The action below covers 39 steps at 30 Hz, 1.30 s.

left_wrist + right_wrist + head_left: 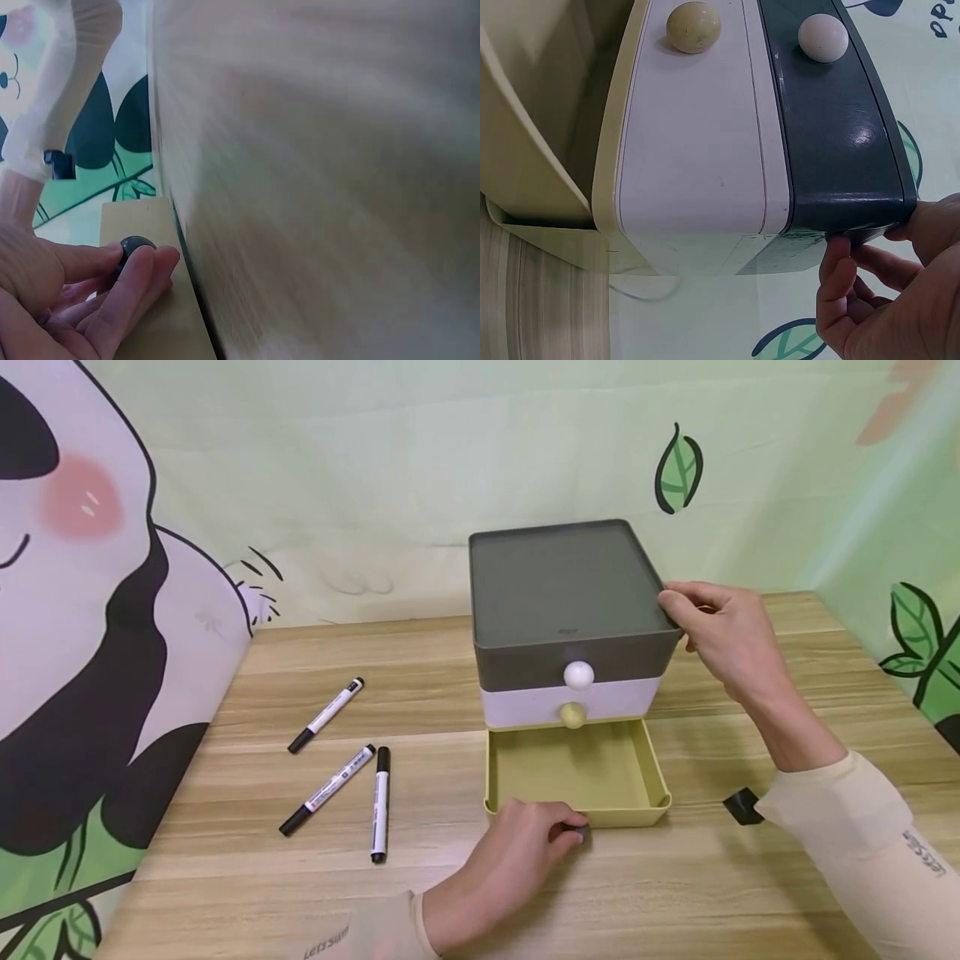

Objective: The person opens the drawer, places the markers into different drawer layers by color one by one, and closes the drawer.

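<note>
A small three-tier drawer box (562, 585), dark grey over white over yellow, stands on the table in the head view. Its bottom yellow drawer (626, 817) is pulled out toward me, and nothing lies inside. My left hand (513, 847) pinches that drawer's dark round knob (138, 242) between thumb and fingers. With my right hand (731, 631) I grip the right edge of the grey top tier, thumb at the rim and fingertips against the side. The white knob (823, 37) and the yellow knob (694, 28) sit on the two upper drawer fronts, both pushed in.
On the left of the wooden table (435, 677) lie three black-capped markers: one farther back (326, 716), one nearer (327, 790) and one beside the drawer (381, 806). A small black piece (743, 807) shows by the right sleeve. Behind hangs a printed cloth (360, 468).
</note>
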Tool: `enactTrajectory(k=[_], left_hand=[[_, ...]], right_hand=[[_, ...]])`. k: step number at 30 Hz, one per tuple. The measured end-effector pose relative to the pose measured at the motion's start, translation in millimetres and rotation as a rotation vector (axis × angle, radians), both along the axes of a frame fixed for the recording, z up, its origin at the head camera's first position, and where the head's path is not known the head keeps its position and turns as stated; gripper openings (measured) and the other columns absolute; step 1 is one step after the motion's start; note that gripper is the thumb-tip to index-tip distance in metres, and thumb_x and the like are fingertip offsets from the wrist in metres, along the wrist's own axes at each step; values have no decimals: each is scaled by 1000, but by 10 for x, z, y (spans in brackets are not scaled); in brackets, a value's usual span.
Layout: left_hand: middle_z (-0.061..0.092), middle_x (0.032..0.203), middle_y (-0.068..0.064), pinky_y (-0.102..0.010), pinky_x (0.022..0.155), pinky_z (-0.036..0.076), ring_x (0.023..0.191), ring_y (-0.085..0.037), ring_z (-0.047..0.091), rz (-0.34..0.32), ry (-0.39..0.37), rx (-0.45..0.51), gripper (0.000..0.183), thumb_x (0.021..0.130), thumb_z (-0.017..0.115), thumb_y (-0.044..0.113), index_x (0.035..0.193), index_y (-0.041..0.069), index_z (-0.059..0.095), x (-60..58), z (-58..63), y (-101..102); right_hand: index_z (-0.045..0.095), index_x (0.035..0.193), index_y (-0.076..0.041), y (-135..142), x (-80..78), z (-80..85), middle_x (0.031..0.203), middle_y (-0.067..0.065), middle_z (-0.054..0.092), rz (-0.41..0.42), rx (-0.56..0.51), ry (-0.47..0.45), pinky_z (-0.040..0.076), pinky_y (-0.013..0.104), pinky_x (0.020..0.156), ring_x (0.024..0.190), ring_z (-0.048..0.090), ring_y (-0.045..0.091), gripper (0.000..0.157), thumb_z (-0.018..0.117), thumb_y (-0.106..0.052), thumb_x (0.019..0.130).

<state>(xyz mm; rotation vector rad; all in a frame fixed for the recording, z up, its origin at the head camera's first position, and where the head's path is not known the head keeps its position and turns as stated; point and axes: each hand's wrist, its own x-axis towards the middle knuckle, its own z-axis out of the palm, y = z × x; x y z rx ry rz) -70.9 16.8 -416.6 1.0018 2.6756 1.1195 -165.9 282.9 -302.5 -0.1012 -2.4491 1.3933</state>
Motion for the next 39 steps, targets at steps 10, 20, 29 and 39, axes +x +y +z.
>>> enactTrajectory(k=[10, 20, 29, 39], left_hand=[[78, 103, 0, -14, 80, 54, 99, -2, 67, -57, 46, -45, 12, 95, 75, 8, 106, 7, 79, 222, -1, -19], [76, 108, 6, -5, 74, 47, 92, 5, 65, -120, 27, -89, 16, 99, 71, 10, 113, 11, 78, 338, 20, -26], [77, 103, 7, -6, 69, 48, 85, 4, 67, -143, 81, -110, 15, 99, 71, 10, 112, 11, 78, 391, 20, -31], [75, 89, 11, -7, 64, 44, 70, 12, 52, -122, 107, -144, 11, 96, 75, 17, 105, 13, 80, 415, 116, -117]], right_hand=[[72, 129, -5, 1, 13, 6, 102, -5, 69, -1, 4, 0, 48, 20, 58, 69, 55, 8, 41, 64, -34, 102], [73, 128, -4, -3, 10, 12, 97, -9, 68, 5, -5, 3, 48, 20, 58, 68, 55, 8, 40, 64, -34, 102], [72, 129, -4, -7, 11, 17, 102, -4, 69, 8, 4, 6, 48, 20, 59, 70, 55, 9, 41, 63, -34, 102], [73, 128, -5, -13, 6, 12, 98, -7, 69, 3, -1, 4, 48, 21, 58, 68, 55, 8, 41, 64, -34, 102]])
